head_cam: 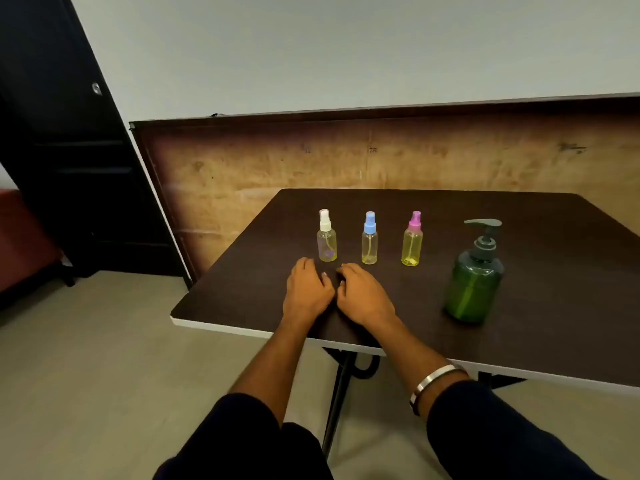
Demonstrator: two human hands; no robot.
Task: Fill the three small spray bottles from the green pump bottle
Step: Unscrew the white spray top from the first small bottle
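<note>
- Head view: left hand (306,291) rests palm-down on the dark brown tabletop (519,341), fingers relaxed, holding nothing.
- Right hand (363,294) lies just beside it, likewise relaxed and empty.
- Beyond the hands stand, upright, a white-capped clear plastic spray bottle (326,237), a blue-capped one (369,239) and a pink-capped one (412,240).
- Green translucent pump bottle (472,282) stands far right, nearer.

Both my arms stretched forward, forearms bare, dark sleeves pushed up near elbows. My left hand (306,292) palm down, fingers loosely bent, holding nothing. My right hand (363,294) just beside it, same pose, thumbs nearly touching. Metal bangle (433,379) on right forearm.
</note>
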